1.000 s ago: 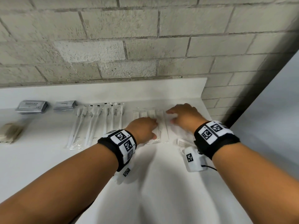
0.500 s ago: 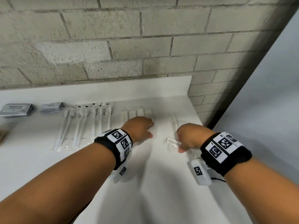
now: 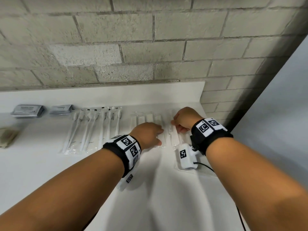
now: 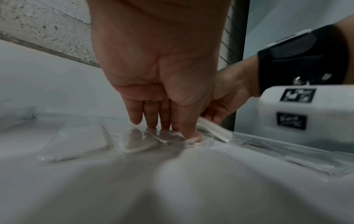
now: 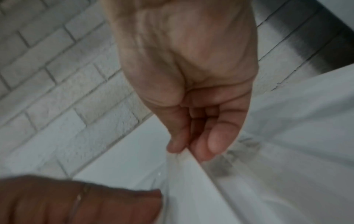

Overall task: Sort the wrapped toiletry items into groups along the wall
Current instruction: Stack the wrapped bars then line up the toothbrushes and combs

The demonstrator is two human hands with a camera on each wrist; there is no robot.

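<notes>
We see our left hand (image 3: 148, 134) lying palm down on the white bench (image 3: 50, 164), its straight fingers (image 4: 151, 116) pressing on the clear-wrapped white combs (image 3: 146, 118) that lie side by side near the wall (image 3: 150, 47). Our right hand (image 3: 183, 119) is just beside it, nearer the bench's end; in the right wrist view the thumb and curled fingers (image 5: 216, 136) pinch the far end of one wrapped comb (image 5: 191, 174), a long white strip in crinkled clear plastic whose held end is raised off the bench in the left wrist view. That comb (image 3: 173, 137) runs towards us next to the row, just right of the left hand. To the left of the combs lies a group of wrapped white toothbrushes (image 3: 93, 129), heads towards the wall, and further left two small stacks of grey packets (image 3: 43, 110) sit against the white upstand (image 3: 100, 95). A beige item (image 3: 7, 136) sits at the left edge, too blurred to name. Another clear wrapper (image 3: 201, 171) lies under the right wrist, partly hidden by the white camera unit (image 3: 185, 155).
</notes>
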